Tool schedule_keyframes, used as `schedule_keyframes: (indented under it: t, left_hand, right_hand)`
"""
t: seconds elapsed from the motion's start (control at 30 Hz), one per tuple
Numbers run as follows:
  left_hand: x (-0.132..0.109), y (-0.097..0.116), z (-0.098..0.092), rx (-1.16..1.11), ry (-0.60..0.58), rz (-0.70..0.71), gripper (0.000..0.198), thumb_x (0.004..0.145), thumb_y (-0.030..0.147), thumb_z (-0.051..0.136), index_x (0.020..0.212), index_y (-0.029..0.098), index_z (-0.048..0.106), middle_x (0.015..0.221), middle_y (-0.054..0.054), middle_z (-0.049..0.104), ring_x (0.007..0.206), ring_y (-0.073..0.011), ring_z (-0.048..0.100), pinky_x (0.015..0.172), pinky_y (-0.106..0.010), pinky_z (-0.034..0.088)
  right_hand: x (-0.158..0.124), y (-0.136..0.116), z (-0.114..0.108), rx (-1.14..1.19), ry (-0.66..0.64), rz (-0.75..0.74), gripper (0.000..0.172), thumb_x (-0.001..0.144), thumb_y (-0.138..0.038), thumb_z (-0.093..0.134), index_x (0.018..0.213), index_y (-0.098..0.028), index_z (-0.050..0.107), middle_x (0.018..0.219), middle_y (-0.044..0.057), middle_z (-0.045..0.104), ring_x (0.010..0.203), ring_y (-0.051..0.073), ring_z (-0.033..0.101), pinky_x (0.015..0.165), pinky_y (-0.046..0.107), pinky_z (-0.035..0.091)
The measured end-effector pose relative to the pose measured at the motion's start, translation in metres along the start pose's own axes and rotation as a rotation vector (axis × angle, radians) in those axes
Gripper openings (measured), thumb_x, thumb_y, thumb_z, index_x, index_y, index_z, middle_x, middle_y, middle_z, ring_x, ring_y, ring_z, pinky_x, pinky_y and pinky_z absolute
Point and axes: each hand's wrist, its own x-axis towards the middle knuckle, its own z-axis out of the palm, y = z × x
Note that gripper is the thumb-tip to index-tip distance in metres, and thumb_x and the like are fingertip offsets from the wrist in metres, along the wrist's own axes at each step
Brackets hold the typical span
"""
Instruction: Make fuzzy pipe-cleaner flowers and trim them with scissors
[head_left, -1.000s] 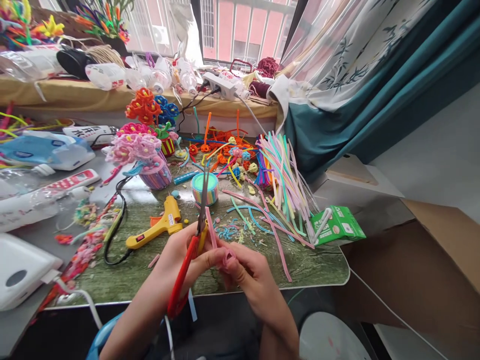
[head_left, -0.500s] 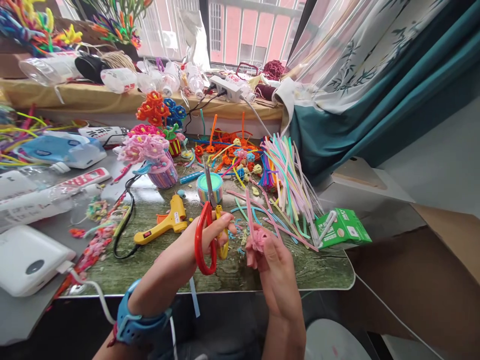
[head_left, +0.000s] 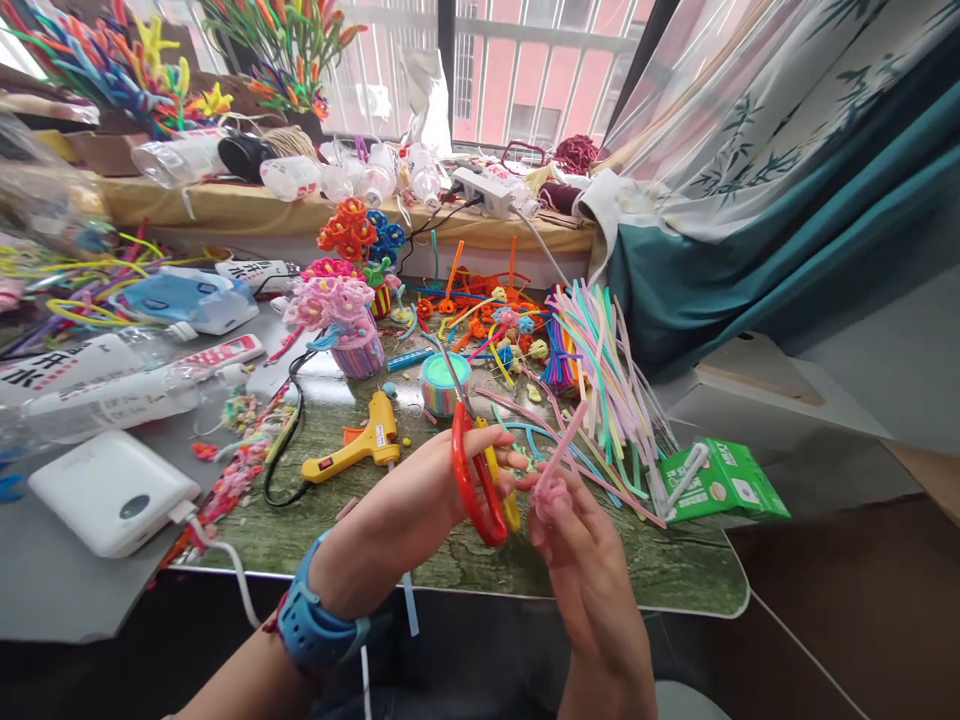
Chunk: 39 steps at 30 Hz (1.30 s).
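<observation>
My left hand (head_left: 442,480) grips a pair of scissors (head_left: 480,470) with one red and one yellow handle, blades pointing up and away. A blue watch band sits on that wrist. My right hand (head_left: 570,520) pinches a pink pipe cleaner (head_left: 559,460), coiled at the fingers with a free end sticking up to the right. Both hands hover close together above the green mat (head_left: 660,570) near its front edge.
A yellow glue gun (head_left: 360,450) lies left of my hands. Behind are a tape roll (head_left: 444,382), a pink pipe-cleaner flower pot (head_left: 345,320), a fan of pastel pipe cleaners (head_left: 607,370) and a green carton (head_left: 720,480). A white power bank (head_left: 112,490) lies at left.
Both hands moved up and to the right. The scissors swung from lying along my palm to upright, and the pink pipe cleaner's free end now leans to the right.
</observation>
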Motion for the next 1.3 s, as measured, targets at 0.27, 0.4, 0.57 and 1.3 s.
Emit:
schedule_keyframes:
  t: [0.27, 0.4, 0.57, 1.3]
  left_hand:
    - [0.001, -0.013, -0.010, 0.292, 0.052, 0.178, 0.056, 0.085, 0.079, 0.065, 0.088, 0.023, 0.071, 0.067, 0.004, 0.058, 0.060, -0.0139, 0.049, 0.058, -0.027, 0.043]
    - [0.000, -0.028, -0.039, 0.496, 0.165, 0.397, 0.050, 0.077, 0.074, 0.080, 0.091, 0.026, 0.076, 0.067, 0.003, 0.067, 0.065, -0.0183, 0.055, 0.065, -0.030, 0.043]
    - [-0.014, -0.057, -0.074, 0.876, 0.296, 0.600, 0.039, 0.090, 0.067, 0.068, 0.100, 0.032, 0.082, 0.098, -0.002, 0.084, 0.093, -0.0292, 0.076, 0.073, -0.031, 0.051]
    - [-0.035, -0.073, -0.095, 1.590, 0.295, 0.518, 0.035, 0.088, 0.064, 0.071, 0.095, 0.030, 0.079, 0.072, -0.001, 0.078, 0.064, -0.0288, 0.074, 0.059, -0.035, 0.051]
  right_hand:
    - [-0.001, 0.004, -0.004, 0.058, -0.042, -0.039, 0.040, 0.077, -0.044, 0.101, 0.109, -0.026, 0.085, 0.102, 0.007, 0.084, 0.066, 0.012, 0.070, 0.060, 0.021, 0.058]
    - [0.001, 0.008, -0.001, 0.107, -0.075, -0.061, 0.042, 0.075, -0.046, 0.103, 0.109, -0.026, 0.087, 0.103, 0.007, 0.086, 0.066, 0.013, 0.075, 0.063, 0.024, 0.064]
    - [0.003, 0.009, 0.010, 0.164, -0.041, -0.131, 0.046, 0.067, -0.052, 0.105, 0.101, -0.026, 0.089, 0.093, 0.006, 0.086, 0.063, 0.014, 0.075, 0.060, 0.023, 0.063]
    - [0.007, 0.025, 0.030, 0.140, -0.112, -0.157, 0.034, 0.073, -0.036, 0.105, 0.102, -0.028, 0.091, 0.091, 0.001, 0.090, 0.079, 0.016, 0.085, 0.078, 0.019, 0.068]
